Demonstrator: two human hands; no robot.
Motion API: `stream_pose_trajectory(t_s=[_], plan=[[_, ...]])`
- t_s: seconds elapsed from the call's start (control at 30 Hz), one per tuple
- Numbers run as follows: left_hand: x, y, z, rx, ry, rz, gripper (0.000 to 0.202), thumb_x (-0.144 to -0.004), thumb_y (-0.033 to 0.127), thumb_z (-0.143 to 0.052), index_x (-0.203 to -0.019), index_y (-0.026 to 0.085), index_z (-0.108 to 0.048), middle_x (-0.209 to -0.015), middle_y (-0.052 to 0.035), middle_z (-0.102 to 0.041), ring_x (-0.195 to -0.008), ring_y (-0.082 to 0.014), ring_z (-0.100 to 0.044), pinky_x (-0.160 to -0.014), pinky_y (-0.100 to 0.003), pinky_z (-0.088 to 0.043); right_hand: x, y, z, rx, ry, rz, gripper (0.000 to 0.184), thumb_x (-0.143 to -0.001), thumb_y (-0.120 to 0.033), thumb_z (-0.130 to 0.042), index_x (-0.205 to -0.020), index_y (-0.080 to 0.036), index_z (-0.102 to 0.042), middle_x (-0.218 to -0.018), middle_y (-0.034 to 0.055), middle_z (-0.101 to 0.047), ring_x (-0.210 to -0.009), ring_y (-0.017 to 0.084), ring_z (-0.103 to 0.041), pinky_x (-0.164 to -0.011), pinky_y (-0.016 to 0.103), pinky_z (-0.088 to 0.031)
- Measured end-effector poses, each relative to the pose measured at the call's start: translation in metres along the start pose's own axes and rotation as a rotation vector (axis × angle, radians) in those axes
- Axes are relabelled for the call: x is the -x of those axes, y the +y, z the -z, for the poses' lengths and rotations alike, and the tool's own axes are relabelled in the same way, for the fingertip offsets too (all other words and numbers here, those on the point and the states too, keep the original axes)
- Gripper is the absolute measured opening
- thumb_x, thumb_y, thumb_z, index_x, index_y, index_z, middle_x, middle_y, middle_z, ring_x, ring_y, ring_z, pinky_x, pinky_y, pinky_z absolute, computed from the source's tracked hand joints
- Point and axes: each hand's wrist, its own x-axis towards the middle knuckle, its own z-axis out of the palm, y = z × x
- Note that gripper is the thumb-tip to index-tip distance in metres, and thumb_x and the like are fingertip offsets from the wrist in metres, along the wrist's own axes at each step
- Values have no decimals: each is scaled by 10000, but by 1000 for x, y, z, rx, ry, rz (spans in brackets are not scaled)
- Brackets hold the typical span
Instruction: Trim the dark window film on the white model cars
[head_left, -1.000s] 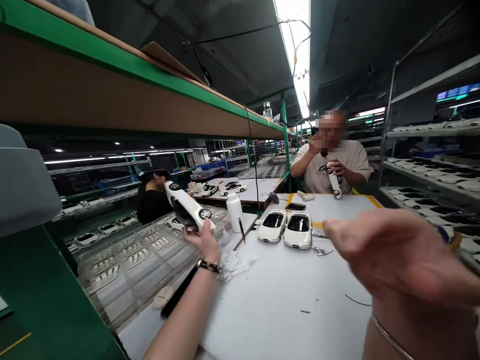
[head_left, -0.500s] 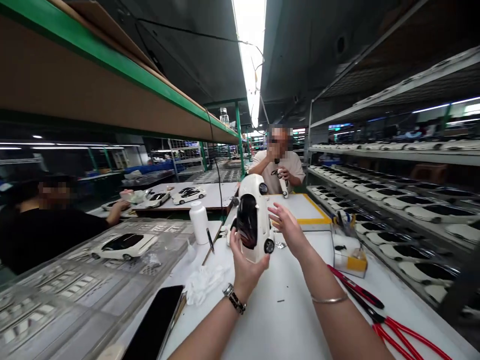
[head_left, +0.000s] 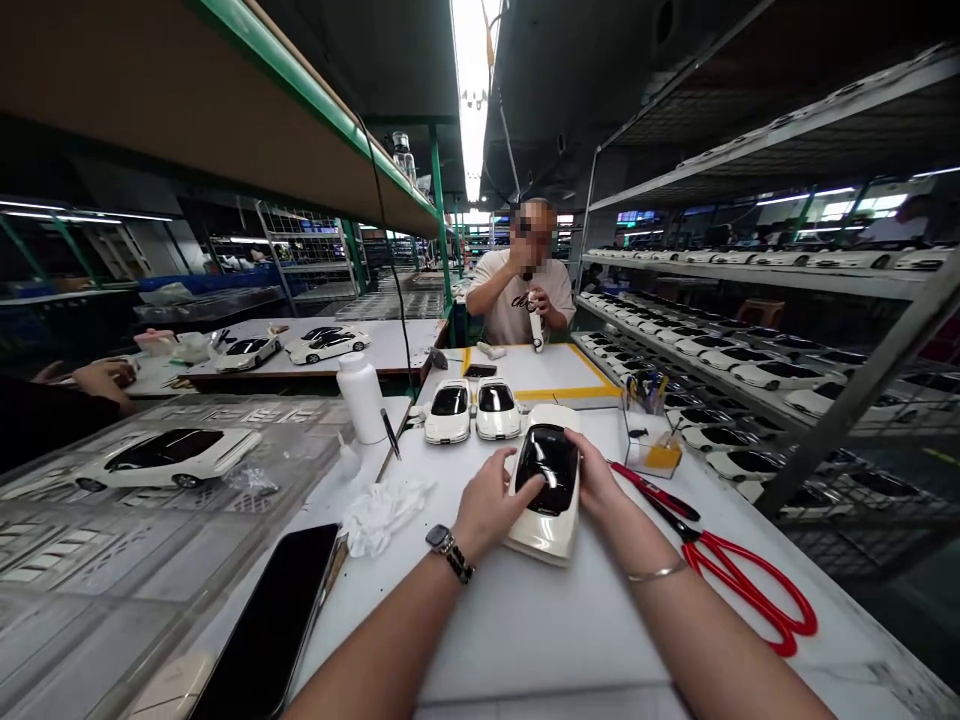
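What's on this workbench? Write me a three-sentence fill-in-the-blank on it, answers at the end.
1. The left hand wears a ____ on its wrist.
2. That hand and the right hand both touch a white model car with glossy ____ glass on top.
3. The scissors to the right of the hands have ____ handles.

Answers: wristwatch; black; red.
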Motion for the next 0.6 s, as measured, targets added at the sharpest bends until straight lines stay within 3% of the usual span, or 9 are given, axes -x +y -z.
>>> stream_pose_trajectory(t_s=[0.1,0.2,0.37,0.47,0.6], plan=[[-7,-7,10,-37,-1,34,494,-846,634,-346,-900,199,-575,-586,17,-515,-573,-146,-502,-540,-249,-338,12,2,-5,172,-152,-99,487,-792,-545,-493,-987,-121,-631,-956,103,-677,-810,187,-648,-759,307,-529],[-14,-17,21,-46,47,48,430,-839,593,-400,-766,192,-537,-547,27,-471,-553,-136,-470,-542,-242,-316,15,4,-2,401,-227,-112,551,-778,-611,-500,-937,-110,-664,-896,109,-676,-817,202,-638,-785,333,-513],[-20,-28,40,-39,20,30,364,-838,530,-428,-766,188,-529,-577,25,-487,-583,-136,-492,-575,-243,-350,6,-10,23,762,-113,69,406,-767,-438,-593,-996,-108,-650,-1031,120,-638,-928,205,-583,-892,347,-434],[-20,-31,47,-34,-58,14,326,-808,499,-489,-797,181,-563,-632,9,-535,-624,-143,-512,-585,-247,-372,5,-17,34,867,-182,163,300,-770,-331,-588,-1010,-168,-663,-1031,67,-641,-936,168,-571,-890,309,-422],[-20,-35,52,-6,-224,-43,284,-763,449,-568,-800,172,-617,-740,-15,-607,-680,-141,-537,-615,-247,-415,5,-13,33,947,-257,244,255,-766,-299,-590,-970,-170,-675,-1022,56,-647,-911,150,-573,-860,291,-434]])
